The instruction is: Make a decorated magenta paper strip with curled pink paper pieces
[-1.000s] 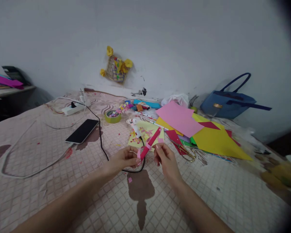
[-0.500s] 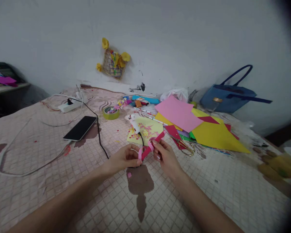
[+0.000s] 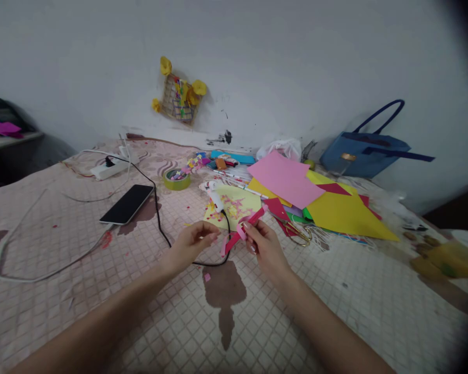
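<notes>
A dark pink paper strip (image 3: 233,242) with lighter pink paper curled around it is pinched in my right hand (image 3: 263,241). Just left of its lower end is my left hand (image 3: 193,243), apart from the strip, thumb and index finger nearly meeting; whether something small sits between them is too small to tell. Beyond the hands a white glue gun (image 3: 214,197) rests on a pale yellow sheet (image 3: 244,200) scattered with small pink and yellow bits. Its black cord (image 3: 158,215) loops beneath the strip. Gold-handled scissors (image 3: 302,236) lie right of my right hand.
On the left are a phone (image 3: 128,204) and a power strip (image 3: 113,167). Green tape (image 3: 177,180) stands behind the hands. Coloured sheets (image 3: 284,176) spread to the right, with a blue bag (image 3: 364,153) behind them against the wall.
My left hand has let go of the strip's lower end and moved up and left from it. My right hand still holds the strip. The view has shifted slightly.
</notes>
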A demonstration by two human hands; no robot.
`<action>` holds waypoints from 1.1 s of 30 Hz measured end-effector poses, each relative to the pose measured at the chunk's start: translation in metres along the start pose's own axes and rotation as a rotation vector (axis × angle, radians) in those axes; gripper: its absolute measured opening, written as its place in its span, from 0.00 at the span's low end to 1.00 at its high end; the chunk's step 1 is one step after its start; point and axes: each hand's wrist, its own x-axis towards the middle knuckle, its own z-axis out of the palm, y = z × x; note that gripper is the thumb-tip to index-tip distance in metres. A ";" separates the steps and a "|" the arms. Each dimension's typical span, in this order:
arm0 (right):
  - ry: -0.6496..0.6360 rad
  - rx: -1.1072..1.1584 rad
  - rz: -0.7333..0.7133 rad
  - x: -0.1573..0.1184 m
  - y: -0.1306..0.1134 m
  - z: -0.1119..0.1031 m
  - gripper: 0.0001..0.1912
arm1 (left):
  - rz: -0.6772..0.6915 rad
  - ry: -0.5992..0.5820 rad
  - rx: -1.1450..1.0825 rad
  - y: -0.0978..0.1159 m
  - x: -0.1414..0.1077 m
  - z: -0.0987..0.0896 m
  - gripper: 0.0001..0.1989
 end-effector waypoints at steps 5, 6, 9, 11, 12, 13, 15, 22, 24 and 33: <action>-0.024 0.035 -0.001 -0.001 0.000 0.001 0.13 | 0.014 0.041 0.057 -0.005 0.001 -0.002 0.13; -0.025 0.040 -0.005 -0.001 -0.001 0.001 0.13 | 0.016 0.048 0.083 -0.005 0.001 -0.002 0.14; -0.019 0.044 -0.012 0.001 -0.001 -0.001 0.13 | 0.023 0.047 0.159 -0.003 -0.002 0.000 0.17; -0.008 0.047 -0.015 0.002 -0.002 -0.002 0.13 | 0.030 0.022 0.175 -0.003 -0.003 0.001 0.16; -0.003 0.049 -0.018 0.002 -0.002 -0.003 0.13 | 0.029 0.002 0.168 -0.003 -0.003 0.002 0.14; 0.000 0.051 -0.020 0.002 -0.002 -0.003 0.13 | 0.023 -0.022 0.152 -0.004 -0.003 0.003 0.13; 0.000 0.054 -0.023 0.003 -0.002 -0.004 0.13 | -0.012 -0.079 0.101 -0.007 -0.003 0.005 0.14; 0.009 0.041 -0.026 0.002 -0.002 -0.002 0.13 | -0.092 -0.171 -0.104 -0.007 -0.004 0.012 0.16; 0.012 0.032 -0.031 0.001 -0.002 -0.001 0.13 | -0.070 -0.183 -0.098 -0.005 -0.005 0.013 0.16; 0.021 0.044 -0.028 0.000 -0.004 0.000 0.13 | 0.068 -0.004 0.100 0.000 -0.003 0.002 0.14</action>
